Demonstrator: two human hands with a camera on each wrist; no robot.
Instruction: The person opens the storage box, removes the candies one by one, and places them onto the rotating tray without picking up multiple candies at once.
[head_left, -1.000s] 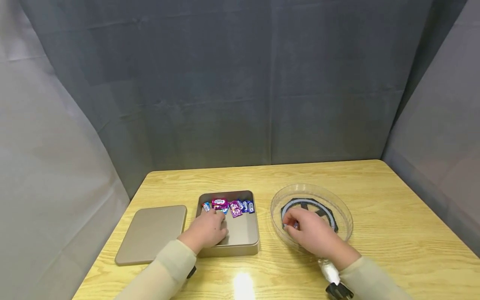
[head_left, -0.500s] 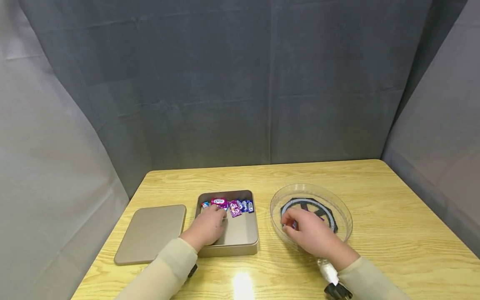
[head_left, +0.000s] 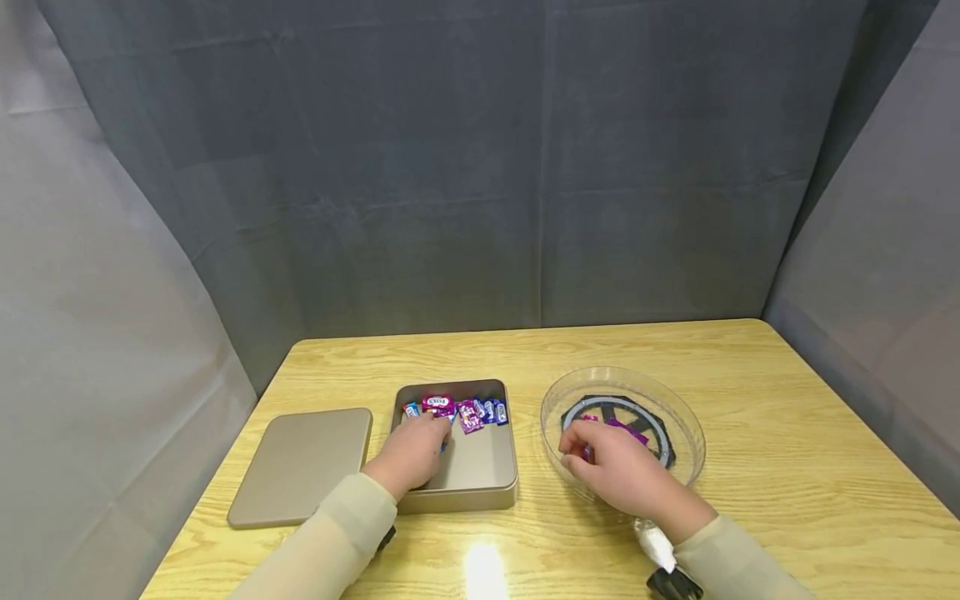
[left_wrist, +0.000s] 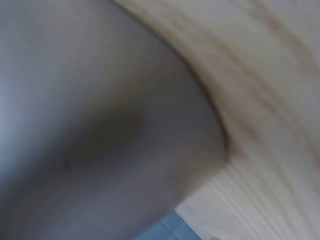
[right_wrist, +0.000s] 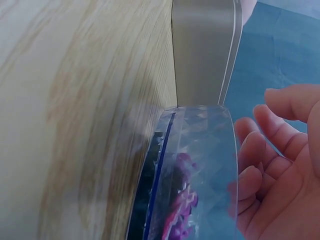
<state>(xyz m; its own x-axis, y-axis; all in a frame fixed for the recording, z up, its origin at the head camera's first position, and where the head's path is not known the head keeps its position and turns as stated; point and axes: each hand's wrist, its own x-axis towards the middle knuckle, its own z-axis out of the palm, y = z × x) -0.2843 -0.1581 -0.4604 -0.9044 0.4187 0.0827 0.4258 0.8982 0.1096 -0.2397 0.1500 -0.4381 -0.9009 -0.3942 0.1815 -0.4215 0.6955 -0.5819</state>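
My left hand (head_left: 413,451) reaches into the open metal tin (head_left: 480,498), fingers bent downward. A blue-wrapped candy (head_left: 442,447) shows at its fingertips and looks pinched there; the hand mostly hides it. Along the tin's back wall lie several wrapped candies, purple (head_left: 470,417), magenta (head_left: 438,403) and blue (head_left: 501,412). Over the clear round dish (head_left: 694,417) is my right hand (head_left: 621,464). In the right wrist view its fingers (right_wrist: 252,150) are loosely curled with nothing between them. Purple and pink candies (head_left: 628,431) lie in the dish.
Left of the tin lies its flat metal lid (head_left: 302,468). The wooden table (head_left: 525,358) has a grey cloth backdrop (head_left: 420,167) behind it and pale cloth at both sides. A blurred sleeve (left_wrist: 100,115) fills much of the left wrist view.
Purple and pink candies have come into view in the dish below my right hand. My left hand has shifted slightly within the tin, and a blue candy now shows at its fingertips.
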